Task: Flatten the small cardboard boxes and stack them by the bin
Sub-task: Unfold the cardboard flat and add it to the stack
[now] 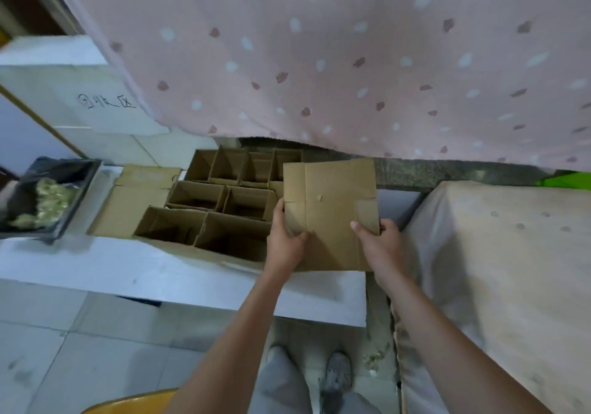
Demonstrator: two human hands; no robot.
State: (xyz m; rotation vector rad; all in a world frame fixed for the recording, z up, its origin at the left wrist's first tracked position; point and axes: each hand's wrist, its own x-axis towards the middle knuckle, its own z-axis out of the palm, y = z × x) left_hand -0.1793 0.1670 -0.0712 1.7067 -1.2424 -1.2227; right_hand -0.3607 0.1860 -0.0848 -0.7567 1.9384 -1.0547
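Hands first, nearest the camera: left hand (285, 241) grips the near-left edge of the flattened box (331, 210), thumb curled over its face; right hand (380, 245) pinches the near-right edge, thumb on top and fingers behind. Likely held at both sides to keep the panels collapsed and flaps flat before transfer. Flattened box hangs above the floor, its left part overlapping the right end of the open boxes (224, 202). These stand upright in rows just left of it, not yet collapsed. Left of them lies the flat cardboard stack (134, 202), then the bin (48, 199). Open boxes sit between hands and stack, so the carry must pass over them. Beyond, a spotted curtain (319, 55) hangs.
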